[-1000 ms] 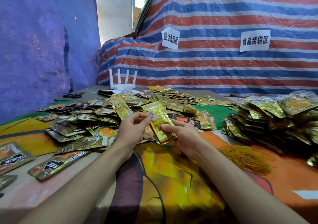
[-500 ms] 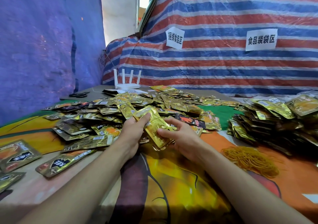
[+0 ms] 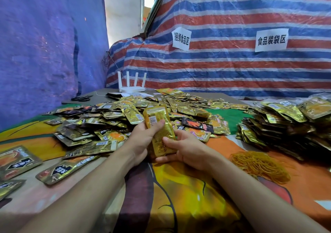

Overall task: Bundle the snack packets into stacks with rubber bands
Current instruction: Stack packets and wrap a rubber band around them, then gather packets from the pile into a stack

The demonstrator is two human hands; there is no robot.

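Observation:
A stack of gold snack packets (image 3: 157, 121) stands nearly upright between my hands at the table's middle. My left hand (image 3: 143, 137) grips its upper left side, thumb across the front. My right hand (image 3: 184, 150) holds the lower end, thumb on the front and fingers underneath. A wide heap of loose gold packets (image 3: 100, 121) spreads behind and to the left. A pile of yellow rubber bands (image 3: 259, 164) lies to the right of my right forearm. I see no band around the held stack.
Banded stacks of packets (image 3: 286, 125) are heaped at the right. A few loose packets (image 3: 18, 161) lie at the near left. A white router (image 3: 131, 87) and black scissors (image 3: 81, 98) sit at the table's back. Tarpaulins wall the back and left.
The stack has been raised from a tilt to nearly upright. My left hand closed round its upper side and my right hand slid down to its lower end.

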